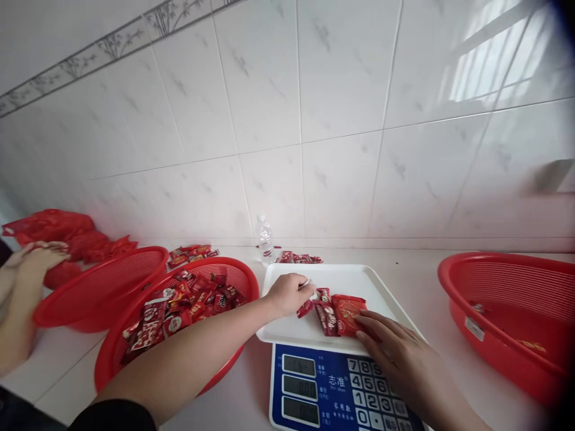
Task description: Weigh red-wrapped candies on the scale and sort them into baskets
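Note:
My left hand (pixel 287 294) is over the white tray (pixel 278 328) of a blue digital scale (pixel 332 389), its fingers pinched on a small red-and-white candy packet (pixel 305 308). Beside it on the tray lie a dark red candy packet (pixel 327 318) and a larger red packet (pixel 348 314). My right hand (pixel 399 347) reaches in from the lower right, fingers stretched out, their tips touching the larger packet's right edge. It also covers part of the scale's keypad. A red basket (pixel 249 278) full of red-wrapped candies (pixel 193 302) stands under my left forearm.
Another red basket (pixel 103 281) is at the left, near a co-worker's arms (pixel 27 287) and red bags (pixel 58 230). Loose packets (pixel 193 254) and a clear plastic bottle (pixel 265 239) sit along the tiled wall. At the right stands a red basin (pixel 476 299) with a few scraps inside.

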The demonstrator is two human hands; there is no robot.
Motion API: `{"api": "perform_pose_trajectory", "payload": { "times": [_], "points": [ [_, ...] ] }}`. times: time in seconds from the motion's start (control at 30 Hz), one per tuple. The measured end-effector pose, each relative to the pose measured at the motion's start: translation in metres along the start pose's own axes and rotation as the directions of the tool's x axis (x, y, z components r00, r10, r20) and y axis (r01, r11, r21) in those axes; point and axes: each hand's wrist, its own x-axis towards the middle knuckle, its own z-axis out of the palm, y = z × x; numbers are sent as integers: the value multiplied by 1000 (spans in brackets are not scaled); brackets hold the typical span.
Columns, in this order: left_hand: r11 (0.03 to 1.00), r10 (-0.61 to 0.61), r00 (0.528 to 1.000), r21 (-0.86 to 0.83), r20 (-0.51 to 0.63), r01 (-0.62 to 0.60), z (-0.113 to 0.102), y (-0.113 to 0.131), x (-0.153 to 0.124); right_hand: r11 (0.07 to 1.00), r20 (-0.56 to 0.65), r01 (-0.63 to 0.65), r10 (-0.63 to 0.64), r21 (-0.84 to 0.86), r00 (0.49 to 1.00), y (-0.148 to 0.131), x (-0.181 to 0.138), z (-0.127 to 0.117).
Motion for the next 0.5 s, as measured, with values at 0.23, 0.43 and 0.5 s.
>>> {"api": "perform_pose_trajectory", "payload": {
  "times": [0.23, 0.43, 0.5],
  "points": [
    [967, -202, 908, -224, -368, 124, -88, -26, -21, 1000, -4, 4, -4, -27, 1000, 11, -5, 11],
    [816, -158, 657, 278, -737, 508, -210, -103, -75, 999, -19, 20, -20, -50, 1000, 18, -9, 20],
    [661, -148, 606, 378, -781, 648, -243, -126, -97, 998, -19, 28, -29, -55, 999, 20, -10, 22]
  ]
}}
